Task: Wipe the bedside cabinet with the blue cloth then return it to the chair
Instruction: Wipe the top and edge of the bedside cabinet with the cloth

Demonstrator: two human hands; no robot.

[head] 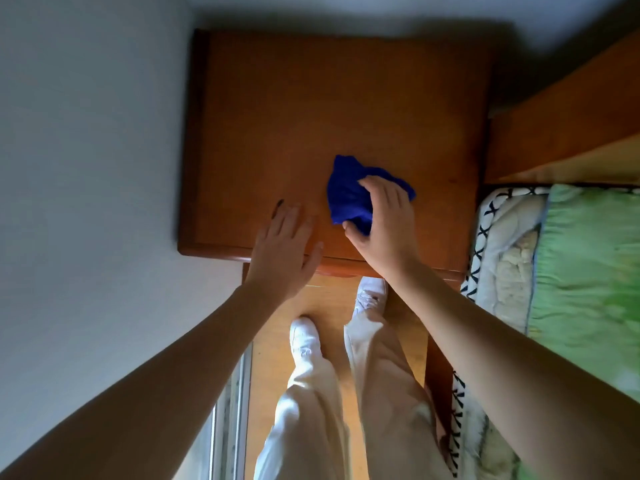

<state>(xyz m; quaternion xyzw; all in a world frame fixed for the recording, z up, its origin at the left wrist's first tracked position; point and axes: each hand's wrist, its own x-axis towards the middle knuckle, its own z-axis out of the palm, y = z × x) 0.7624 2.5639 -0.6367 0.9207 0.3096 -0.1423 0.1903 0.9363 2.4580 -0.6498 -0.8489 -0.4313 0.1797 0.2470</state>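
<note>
My right hand (pixel 384 220) has its grip clamped on the bunched blue cloth (pixel 346 199), soft and light I judge; left hand (pixel 284 244) flat, unclenched, on the bedside cabinet (pixel 311 109).

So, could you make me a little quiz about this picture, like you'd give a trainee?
1. True or false: the right hand grips the blue cloth on top of the bedside cabinet.
2. The left hand is: A) holding a second cloth; B) open, fingers straight, over the cabinet's front edge; C) out of view.
3. What lies on the person's right, beside the cabinet?

Key: 1 true. 2 B. 3 A bed with a green cover.
</note>
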